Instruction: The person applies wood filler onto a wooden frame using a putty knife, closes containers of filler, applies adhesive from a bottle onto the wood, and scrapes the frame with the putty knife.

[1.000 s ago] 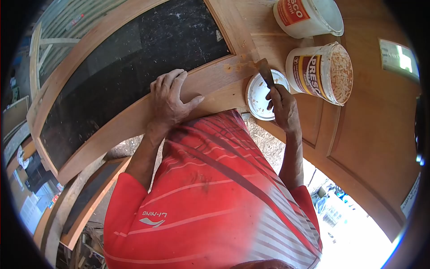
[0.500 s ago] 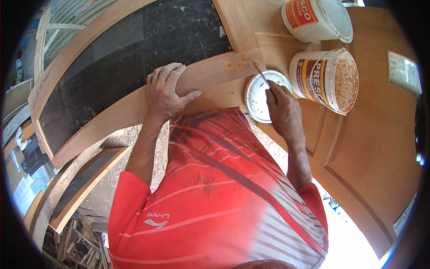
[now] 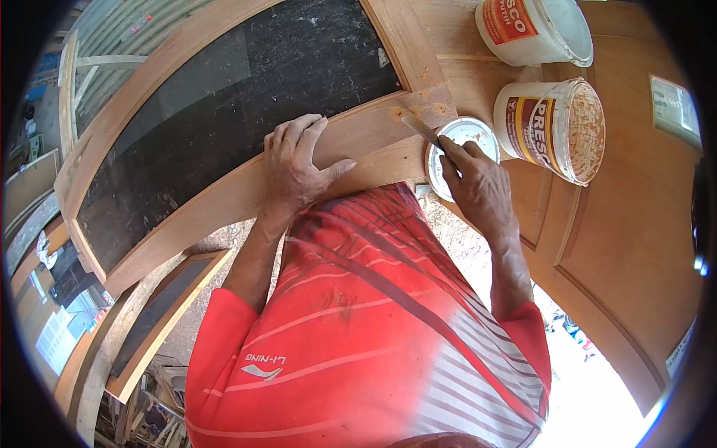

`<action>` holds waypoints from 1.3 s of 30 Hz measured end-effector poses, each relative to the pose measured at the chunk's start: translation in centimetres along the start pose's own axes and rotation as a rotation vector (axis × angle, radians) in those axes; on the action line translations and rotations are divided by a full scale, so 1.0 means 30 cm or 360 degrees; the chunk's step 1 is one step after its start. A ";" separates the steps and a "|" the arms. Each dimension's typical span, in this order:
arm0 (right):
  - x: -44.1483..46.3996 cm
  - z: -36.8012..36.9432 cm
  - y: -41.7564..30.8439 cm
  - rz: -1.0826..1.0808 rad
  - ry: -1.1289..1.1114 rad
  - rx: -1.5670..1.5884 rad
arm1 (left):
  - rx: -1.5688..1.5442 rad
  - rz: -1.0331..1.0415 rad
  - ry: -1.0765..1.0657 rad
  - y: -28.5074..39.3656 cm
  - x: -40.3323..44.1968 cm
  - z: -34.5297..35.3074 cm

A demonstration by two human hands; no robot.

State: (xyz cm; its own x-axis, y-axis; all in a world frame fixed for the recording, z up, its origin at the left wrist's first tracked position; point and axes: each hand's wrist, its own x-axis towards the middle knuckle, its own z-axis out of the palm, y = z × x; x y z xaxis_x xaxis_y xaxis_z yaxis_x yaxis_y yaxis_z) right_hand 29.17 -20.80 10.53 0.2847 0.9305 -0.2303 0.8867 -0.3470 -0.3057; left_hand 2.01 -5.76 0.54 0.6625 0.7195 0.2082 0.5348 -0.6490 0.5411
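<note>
My right hand (image 3: pixel 476 181) is closed around a putty knife (image 3: pixel 420 130), whose flat blade points up and left over the corner of a wooden frame (image 3: pixel 358 142). Orange-brown putty patches (image 3: pixel 418 109) mark the wood just beyond the blade tip. Under and beside that hand lies a white lid (image 3: pixel 478 133) with smears of putty on it. My left hand (image 3: pixel 299 166) rests on the frame's near rail, fingers spread and thumb out, holding nothing. A dark panel (image 3: pixel 239 97) fills the inside of the frame.
A putty-crusted tub (image 3: pixel 534 123) and a second white tub (image 3: pixel 515 30) stand to the right of the frame. Further right is a large panelled wooden door (image 3: pixel 627 224). Below left sits another small frame (image 3: pixel 160 313), with scrap wood (image 3: pixel 149 411) under it.
The putty knife has swung left, its blade now lying flatter and more broadly in view near the putty patches. My left hand stays on the rail while the whole view shifts slightly.
</note>
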 end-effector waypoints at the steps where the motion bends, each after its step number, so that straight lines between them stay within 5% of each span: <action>1: 0.011 -0.016 0.006 -0.0030 -0.0038 -0.0025 | -0.0006 0.0003 0.0004 -0.003 0.003 0.001; 13: 0.068 -0.089 0.058 -0.0382 -0.0086 -0.0180 | -0.0092 -0.0064 0.0050 -0.012 -0.010 0.010; 39: 0.077 -0.071 0.054 -0.0233 -0.0146 -0.0104 | -0.0119 -0.0058 -0.0068 -0.018 0.008 0.001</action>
State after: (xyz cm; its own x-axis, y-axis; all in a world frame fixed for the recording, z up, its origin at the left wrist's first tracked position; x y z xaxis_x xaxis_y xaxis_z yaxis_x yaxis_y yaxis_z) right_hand 32.04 -18.95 11.46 0.1193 0.9548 -0.2721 0.9389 -0.1977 -0.2819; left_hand 1.90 -5.24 0.29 0.6661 0.7300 0.1531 0.5192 -0.6012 0.6075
